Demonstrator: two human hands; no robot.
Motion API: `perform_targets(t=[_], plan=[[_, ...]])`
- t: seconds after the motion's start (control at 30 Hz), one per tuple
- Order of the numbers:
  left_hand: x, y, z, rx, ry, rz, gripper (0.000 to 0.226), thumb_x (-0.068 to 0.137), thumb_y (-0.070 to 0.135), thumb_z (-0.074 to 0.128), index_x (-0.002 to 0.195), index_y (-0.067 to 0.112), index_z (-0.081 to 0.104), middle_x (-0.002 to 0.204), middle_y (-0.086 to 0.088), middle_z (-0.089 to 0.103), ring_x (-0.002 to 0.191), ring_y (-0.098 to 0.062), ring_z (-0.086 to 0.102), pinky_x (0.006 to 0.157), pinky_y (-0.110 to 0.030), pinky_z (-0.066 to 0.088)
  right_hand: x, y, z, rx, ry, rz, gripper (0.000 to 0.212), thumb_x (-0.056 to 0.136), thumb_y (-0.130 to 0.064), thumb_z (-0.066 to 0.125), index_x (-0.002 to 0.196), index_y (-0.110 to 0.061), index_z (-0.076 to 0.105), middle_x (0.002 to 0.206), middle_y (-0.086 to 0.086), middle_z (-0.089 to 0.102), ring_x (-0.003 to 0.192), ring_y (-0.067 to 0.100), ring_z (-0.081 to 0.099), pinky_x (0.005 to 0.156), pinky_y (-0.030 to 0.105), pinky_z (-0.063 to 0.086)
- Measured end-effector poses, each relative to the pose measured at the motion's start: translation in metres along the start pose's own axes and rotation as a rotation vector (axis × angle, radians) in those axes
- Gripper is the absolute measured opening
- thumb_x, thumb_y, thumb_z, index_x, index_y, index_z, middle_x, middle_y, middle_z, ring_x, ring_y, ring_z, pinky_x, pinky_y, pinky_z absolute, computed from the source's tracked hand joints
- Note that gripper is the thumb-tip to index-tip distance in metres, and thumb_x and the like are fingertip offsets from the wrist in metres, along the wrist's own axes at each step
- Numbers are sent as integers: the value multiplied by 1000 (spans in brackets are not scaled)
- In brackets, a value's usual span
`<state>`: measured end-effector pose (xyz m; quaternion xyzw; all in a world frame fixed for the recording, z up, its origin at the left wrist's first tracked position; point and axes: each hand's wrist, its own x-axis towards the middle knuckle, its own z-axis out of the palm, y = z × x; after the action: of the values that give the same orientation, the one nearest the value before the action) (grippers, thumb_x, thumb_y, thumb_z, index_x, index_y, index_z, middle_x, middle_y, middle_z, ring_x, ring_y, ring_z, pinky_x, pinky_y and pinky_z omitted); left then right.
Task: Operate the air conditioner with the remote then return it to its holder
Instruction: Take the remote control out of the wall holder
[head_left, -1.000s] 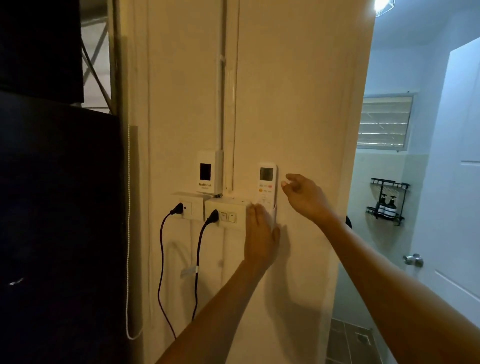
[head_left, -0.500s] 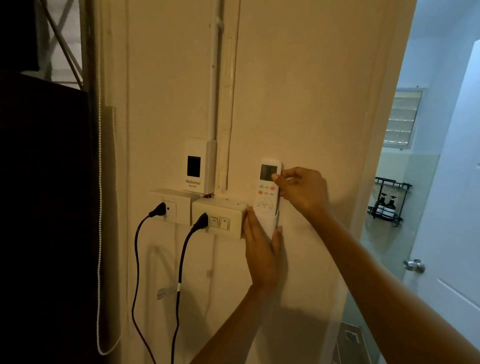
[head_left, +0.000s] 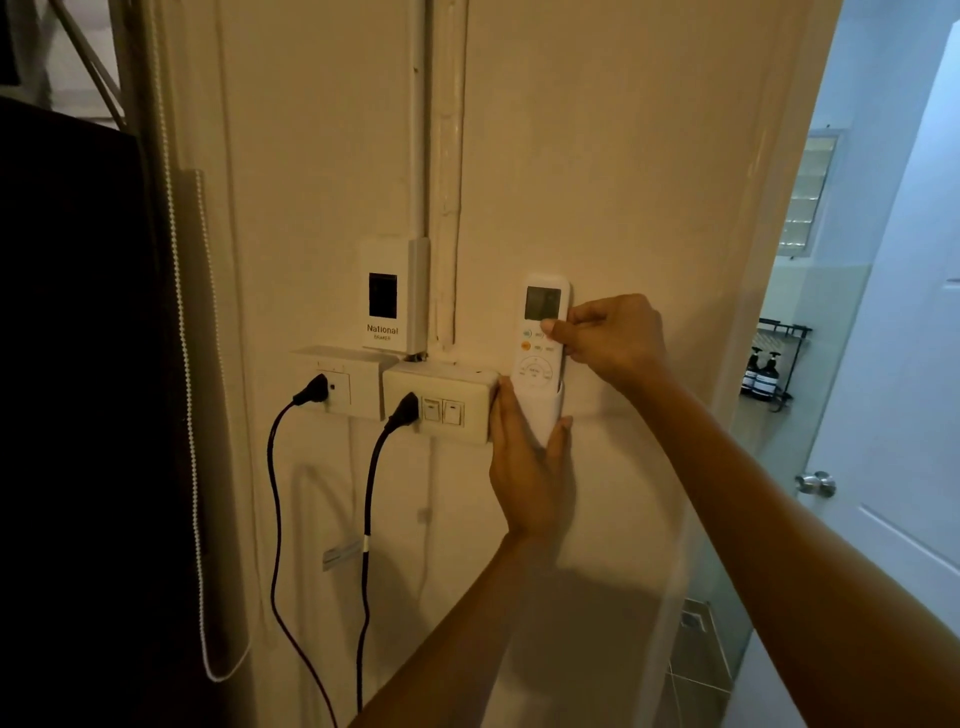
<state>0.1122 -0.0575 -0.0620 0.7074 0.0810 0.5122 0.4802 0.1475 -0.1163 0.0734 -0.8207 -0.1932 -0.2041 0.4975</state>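
A white air-conditioner remote (head_left: 540, 332) with a grey screen and coloured buttons stands upright against the cream wall, its lower end inside a white wall holder (head_left: 543, 413). My right hand (head_left: 610, 338) pinches the remote's right edge just under the screen, thumb on the button face. My left hand (head_left: 524, 467) cups the holder from below, thumb and fingers on either side of it. The bottom of the remote is hidden in the holder.
Left of the holder are a switch box (head_left: 441, 402) and an outlet box (head_left: 343, 382), each with a black plug and hanging cord, and a National breaker (head_left: 387, 296) above. A bead chain (head_left: 192, 415) hangs at left. A doorway and white door (head_left: 893, 415) lie right.
My right hand went from hovering beside the remote to gripping it. My left hand slid up around the holder. The view has moved closer to the wall.
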Motion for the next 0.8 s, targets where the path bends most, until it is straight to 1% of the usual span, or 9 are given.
perform_targets(t=[0.07,0.13,0.37,0.57,0.7,0.8], plan=[[0,-1,0,-6,2,-3,76,84,30,64,144,17,18,153,-4,26,142,-19,21,103,-21,24,-1,-2,-1,18,5,5,23,62,-44,79,50,-33,63,79,0,75,74,19,72,75,44,59],[0,0,0,-6,-1,-6,77,84,31,63,144,17,18,153,-4,26,142,-20,22,102,-22,25,-2,-3,-1,25,10,2,24,64,-41,79,50,-33,62,79,1,75,73,20,72,74,44,59],[2,-1,0,-8,-10,-1,77,84,31,63,144,16,18,152,-4,27,141,-21,24,103,-22,25,2,-5,-1,59,4,37,25,62,-35,82,47,-28,63,78,3,76,72,20,73,73,43,60],[1,0,-2,-42,-18,-12,77,84,27,65,144,18,18,152,-4,27,141,-19,23,102,-22,27,6,-6,-2,67,-19,77,20,59,-34,83,55,-26,66,79,5,76,72,22,73,75,43,59],[1,0,-2,-56,-33,-16,76,84,27,64,144,18,18,152,-3,26,141,-19,23,105,-25,27,5,-7,-2,46,19,33,20,63,-37,81,53,-30,64,84,5,76,74,22,73,74,44,59],[1,0,-3,-64,-30,-9,77,84,27,64,144,17,17,152,-3,26,141,-18,23,105,-24,25,8,-15,-7,51,21,6,20,66,-34,80,56,-28,64,84,6,75,74,22,73,75,43,59]])
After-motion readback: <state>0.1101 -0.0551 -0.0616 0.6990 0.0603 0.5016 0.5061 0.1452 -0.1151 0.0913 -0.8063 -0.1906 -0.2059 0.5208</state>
